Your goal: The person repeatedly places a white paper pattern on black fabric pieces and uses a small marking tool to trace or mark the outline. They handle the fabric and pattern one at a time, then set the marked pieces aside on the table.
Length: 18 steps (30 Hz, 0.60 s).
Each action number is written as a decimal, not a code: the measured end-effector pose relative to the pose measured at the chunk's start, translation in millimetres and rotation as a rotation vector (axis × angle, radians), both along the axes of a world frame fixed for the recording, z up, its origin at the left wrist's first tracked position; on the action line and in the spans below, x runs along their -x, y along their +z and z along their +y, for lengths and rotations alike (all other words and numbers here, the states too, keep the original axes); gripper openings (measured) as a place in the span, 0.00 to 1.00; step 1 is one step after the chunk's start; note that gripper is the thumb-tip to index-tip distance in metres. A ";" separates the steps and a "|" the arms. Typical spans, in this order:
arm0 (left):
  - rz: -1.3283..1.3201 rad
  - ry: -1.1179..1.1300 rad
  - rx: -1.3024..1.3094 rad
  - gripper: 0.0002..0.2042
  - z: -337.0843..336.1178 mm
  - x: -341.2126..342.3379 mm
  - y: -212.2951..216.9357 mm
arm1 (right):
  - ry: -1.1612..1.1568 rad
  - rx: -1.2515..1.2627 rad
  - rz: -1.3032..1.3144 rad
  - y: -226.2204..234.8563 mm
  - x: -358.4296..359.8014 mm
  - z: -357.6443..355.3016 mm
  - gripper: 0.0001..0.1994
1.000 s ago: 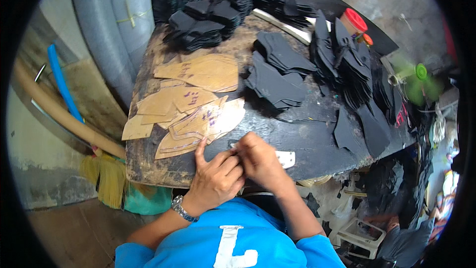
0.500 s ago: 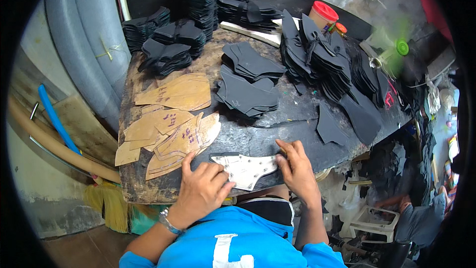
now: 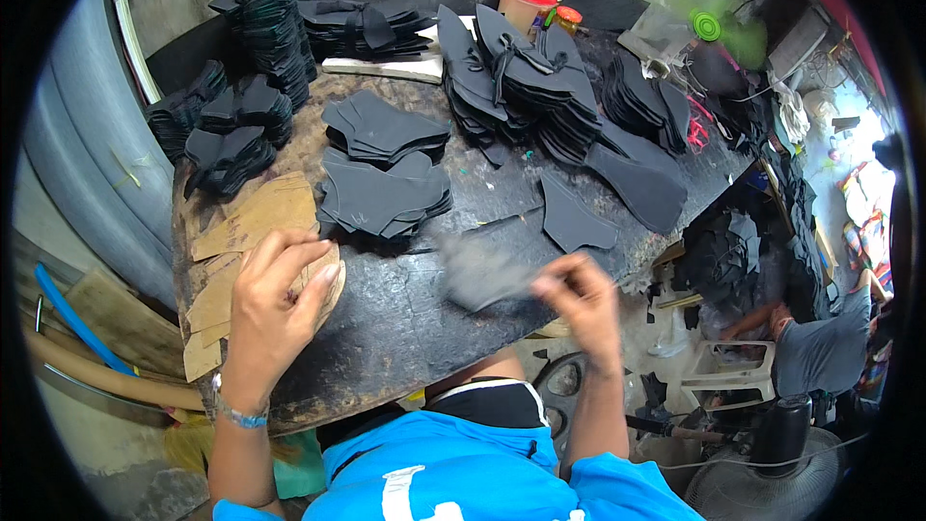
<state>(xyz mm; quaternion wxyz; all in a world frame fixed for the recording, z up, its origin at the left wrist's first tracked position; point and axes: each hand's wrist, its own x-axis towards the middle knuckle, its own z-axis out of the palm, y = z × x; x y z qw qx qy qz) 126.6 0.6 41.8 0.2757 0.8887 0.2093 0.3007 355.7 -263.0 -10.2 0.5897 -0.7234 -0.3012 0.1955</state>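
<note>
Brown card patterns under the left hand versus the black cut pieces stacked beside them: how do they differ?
The brown card patterns are tan and lie fanned out loosely near the table's left edge; the black cut pieces are black and sit in neater layered stacks nearer the middle. The left hand rests on the patterns, while no hand touches those stacks. The right hand holds a blurred grey piece. Both kinds are flat, thin, curved-edged shapes.

**What the view withholds**

The grey piece (image 3: 479, 273) in the right hand (image 3: 579, 301) is smeared by motion; its outline and the grip on it cannot be told. Left of that piece, the left hand (image 3: 273, 301) covers part of the brown cardboard patterns (image 3: 253, 220). Right of it, a seated person (image 3: 820, 352) is cut by the dark rim, and the green fan (image 3: 709, 27) is blurred.
</note>
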 end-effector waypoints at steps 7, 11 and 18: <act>0.058 0.087 0.116 0.07 -13.6 38.8 -30.5 | -0.403 -0.055 -0.103 -22.9 -103.4 -35.8 0.07; 0.054 0.107 0.147 0.06 -18.4 53.5 -41.7 | -0.467 0.041 -0.370 -35.3 -114.1 -38.8 0.06; 0.055 0.164 0.132 0.06 -22.8 67.6 -53.4 | -0.773 -0.427 -0.285 -21.9 -84.7 -26.9 0.05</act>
